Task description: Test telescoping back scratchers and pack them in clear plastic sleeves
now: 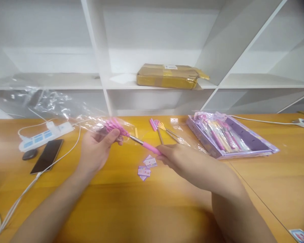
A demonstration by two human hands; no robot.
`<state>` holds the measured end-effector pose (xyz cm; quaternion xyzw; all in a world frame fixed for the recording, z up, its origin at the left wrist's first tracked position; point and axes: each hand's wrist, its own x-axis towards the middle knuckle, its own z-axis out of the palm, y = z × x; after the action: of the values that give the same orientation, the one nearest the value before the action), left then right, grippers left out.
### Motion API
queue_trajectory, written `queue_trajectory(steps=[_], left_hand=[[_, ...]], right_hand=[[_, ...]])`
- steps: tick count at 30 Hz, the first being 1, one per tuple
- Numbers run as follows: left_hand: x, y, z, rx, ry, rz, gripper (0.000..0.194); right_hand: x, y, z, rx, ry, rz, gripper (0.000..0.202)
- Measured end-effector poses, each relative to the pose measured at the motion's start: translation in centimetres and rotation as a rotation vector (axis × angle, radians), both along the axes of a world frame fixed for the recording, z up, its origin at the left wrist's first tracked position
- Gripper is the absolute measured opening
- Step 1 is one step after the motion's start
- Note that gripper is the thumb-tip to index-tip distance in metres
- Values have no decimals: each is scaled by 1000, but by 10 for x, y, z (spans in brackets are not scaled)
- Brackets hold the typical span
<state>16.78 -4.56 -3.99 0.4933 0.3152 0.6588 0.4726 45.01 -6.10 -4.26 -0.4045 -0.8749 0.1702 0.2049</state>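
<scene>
A pink telescopic back scratcher (150, 147) slants across the middle, its claw-shaped head up at the left. My left hand (96, 148) is closed around that head, thumb on top. A long clear plastic bag (60, 103) trails off from there to the left; whether these fingers grip it too I cannot tell. The pink handle's end sits in my right hand (182, 158), whose fingers are closed round it. Just beyond lie a yellow-headed scratcher (161, 126), a purple-headed one (159, 135) and a loose pink tube (153, 124). Small purple printed cards (144, 171) lie below the scratcher.
At right, a purple display box (248, 155) holds several bagged scratchers (221, 133). A white power strip (47, 136), a phone (47, 156), a black mouse-like object (29, 154) and cables occupy the left. A taped carton (167, 76) rests on the white shelf (121, 84) behind.
</scene>
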Motion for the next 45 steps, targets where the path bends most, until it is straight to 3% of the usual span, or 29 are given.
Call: queue_trajectory(steps=[4,14,18,23,34,37,42,45], left_hand=[[1,1,-2,-43,2,-32,17],[11,1,-23,-133,145,-131,21],[1,6,-12,-2,-36,24,24],[-16,9,7,50,-91,100,25],[-10,9,0,-65,-77,-45,26],[-3,8,-7,-112,-66,-81,28],[15,1,-24,-152,-7,-261,21],[17,0,-27,-188,23,-288,21]], right_hand=[[7,-3,3,36,-197,2,24],[-12,-6,19,22,-25,-11,31],[-15,-14,27,89,-23,-149,28],[-16,-20,31,112,7,-115,25],[-26,-18,31,149,132,-59,29],[-29,-18,28,147,143,-54,29],[-37,-17,24,102,168,-64,36],[-38,-13,22,77,181,-112,39]])
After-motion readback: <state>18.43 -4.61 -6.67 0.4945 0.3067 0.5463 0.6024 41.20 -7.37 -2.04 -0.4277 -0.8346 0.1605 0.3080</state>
